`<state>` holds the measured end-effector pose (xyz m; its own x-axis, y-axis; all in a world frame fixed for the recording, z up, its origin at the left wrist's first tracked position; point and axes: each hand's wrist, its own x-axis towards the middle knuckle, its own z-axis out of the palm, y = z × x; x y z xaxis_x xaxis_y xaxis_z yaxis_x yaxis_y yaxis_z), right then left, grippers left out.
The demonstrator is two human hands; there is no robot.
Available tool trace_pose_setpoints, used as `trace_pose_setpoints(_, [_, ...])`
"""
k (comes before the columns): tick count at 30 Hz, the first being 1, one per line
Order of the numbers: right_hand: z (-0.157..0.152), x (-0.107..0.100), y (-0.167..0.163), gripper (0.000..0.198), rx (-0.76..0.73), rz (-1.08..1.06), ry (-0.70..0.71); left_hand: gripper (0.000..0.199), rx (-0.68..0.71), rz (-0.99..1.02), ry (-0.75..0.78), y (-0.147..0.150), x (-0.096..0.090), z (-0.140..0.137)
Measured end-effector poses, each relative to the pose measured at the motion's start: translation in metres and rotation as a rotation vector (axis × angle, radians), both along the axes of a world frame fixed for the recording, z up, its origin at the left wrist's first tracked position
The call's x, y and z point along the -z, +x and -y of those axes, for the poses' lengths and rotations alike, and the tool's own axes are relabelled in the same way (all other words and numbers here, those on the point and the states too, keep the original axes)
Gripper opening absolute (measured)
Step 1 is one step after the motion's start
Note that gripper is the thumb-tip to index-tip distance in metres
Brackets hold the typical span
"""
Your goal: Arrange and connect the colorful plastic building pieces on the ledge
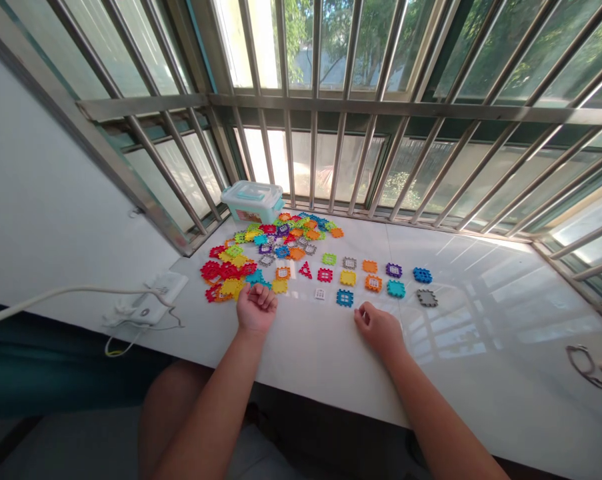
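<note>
My left hand (257,309) rests palm up on the white tabletop, fingers curled in, with nothing showing in it. It lies beside a turquoise interlocking tile (259,278) and a yellow tile (280,286), at the edge of a mixed pile. Further right, my right hand (379,327) is closed with its fingers bent under; whatever they may hold is hidden. Just left of it and apart lies a blue window tile (345,297). Beyond that hand sit an orange tile (373,283), a turquoise tile (395,289) and a grey tile frame (427,298).
A lidded clear box (253,202) stands in the back corner behind the colourful tile pile (283,233). A power strip (158,298) with cables lies at left. Metal window bars (341,160) border the far side. A metal-framed object (585,365) is at far right.
</note>
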<state>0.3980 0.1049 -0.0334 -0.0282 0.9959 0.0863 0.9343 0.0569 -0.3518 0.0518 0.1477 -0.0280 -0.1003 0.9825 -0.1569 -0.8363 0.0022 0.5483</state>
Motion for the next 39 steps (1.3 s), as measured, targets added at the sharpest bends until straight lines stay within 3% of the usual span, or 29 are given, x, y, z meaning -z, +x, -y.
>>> trace_pose_setpoints(3, [0.000, 0.001, 0.000, 0.024, -0.002, 0.020, 0.001, 0.039, 0.072, -0.329, 0.013, 0.015, 0.004, 0.004])
trace_pose_setpoints(8, [-0.001, 0.000, 0.000, 0.023, -0.003, 0.034, -0.014, 0.033, 0.377, -1.083, 0.076, 0.035, 0.004, 0.019])
trace_pose_setpoints(11, [-0.002, -0.001, -0.001, 0.023, 0.001, 0.033, -0.020, 0.034, 0.398, -1.241, 0.097, 0.034, -0.002, 0.025])
trace_pose_setpoints(14, [-0.002, -0.002, -0.001, 0.022, 0.003, 0.032, -0.019, 0.031, 0.338, -1.057, 0.046, 0.024, -0.009, 0.029])
trace_pose_setpoints(19, [-0.002, -0.002, -0.001, 0.024, 0.005, 0.028, -0.030, 0.029, 0.104, -0.119, 0.040, -0.003, -0.031, 0.034])
trace_pose_setpoints(22, [-0.002, -0.001, -0.001, 0.025, 0.012, 0.025, -0.029, 0.025, -0.055, 0.171, 0.127, -0.016, -0.043, 0.039])
trace_pose_setpoints(31, [-0.001, -0.002, -0.001, 0.025, 0.003, 0.031, -0.019, 0.018, -0.113, 0.274, 0.174, -0.014, -0.055, 0.049])
trace_pose_setpoints(39, [-0.001, -0.002, -0.002, 0.026, 0.012, 0.033, -0.023, 0.025, -0.132, 0.264, 0.166, -0.018, -0.058, 0.049])
